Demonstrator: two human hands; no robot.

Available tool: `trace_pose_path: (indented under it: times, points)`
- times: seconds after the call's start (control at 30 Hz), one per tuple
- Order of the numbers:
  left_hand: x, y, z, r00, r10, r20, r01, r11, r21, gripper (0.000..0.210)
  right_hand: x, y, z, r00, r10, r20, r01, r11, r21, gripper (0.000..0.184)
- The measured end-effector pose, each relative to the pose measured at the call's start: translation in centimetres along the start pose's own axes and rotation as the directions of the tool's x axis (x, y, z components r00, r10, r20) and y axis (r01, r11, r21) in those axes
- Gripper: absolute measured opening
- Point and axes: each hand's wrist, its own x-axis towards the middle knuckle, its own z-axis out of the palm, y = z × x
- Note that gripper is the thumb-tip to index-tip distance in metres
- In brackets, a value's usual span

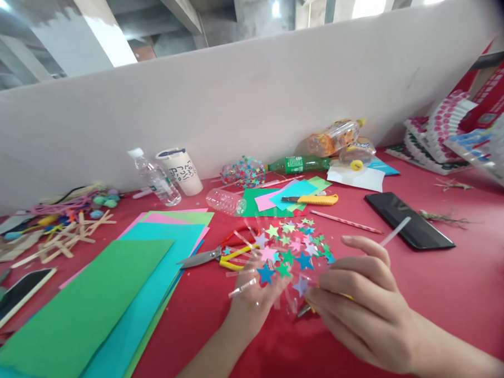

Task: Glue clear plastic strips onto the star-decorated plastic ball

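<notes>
A transparent plastic bottle piece cut into strips (pixel 243 287) fans out in the middle, with several small paper stars (pixel 287 257) on it in blue, green, pink and lilac. My left hand (pixel 256 292) is closed around its underside, partly hidden by strips and stars. My right hand (pixel 365 301) is at its right side, thumb and fingers pinched at the edge of a lilac paper star (pixel 301 286). Behind the right fingers a narrow translucent strip (pixel 396 231) sticks up. Under the hands lies a dark-tipped tool (pixel 304 310), mostly hidden.
Scissors (pixel 205 257) lie left of my hands, beside stacked coloured paper (pixel 94 307). Beyond are a yellow cutter (pixel 319 199), a cut bottle (pixel 226 202), a star-covered piece (pixel 245 171), a green bottle (pixel 299 164) and a cup (pixel 180 172). A black phone (pixel 407 221) lies right.
</notes>
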Motion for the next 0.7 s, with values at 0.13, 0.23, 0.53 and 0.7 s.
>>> trace_pose_path:
  times: [0.13,0.23,0.53,0.7]
  points:
    - [0.2,0.3,0.5,0.993,-0.114,-0.034,0.109,0.987,-0.122,0.019,0.4,-0.1,-0.2,0.999,0.04,0.014,-0.04,0.999,-0.008,0.011]
    - [0.3,0.9,1.0,0.987,-0.148,-0.062,0.135,0.974,-0.179,0.023,0.1,-0.1,-0.5,0.999,0.029,-0.041,-0.029,1.0,-0.004,0.012]
    - [-0.2,1.9,0.1,0.974,-0.221,-0.045,0.178,0.874,-0.452,0.026,-0.8,-0.3,-0.3,0.982,-0.128,-0.138,0.116,0.989,-0.093,0.02]
    - [0.0,2.4,1.0,0.962,-0.272,0.008,0.229,0.793,-0.565,0.023,-0.6,-0.3,0.1,0.983,-0.138,-0.12,0.12,0.983,-0.141,0.017]
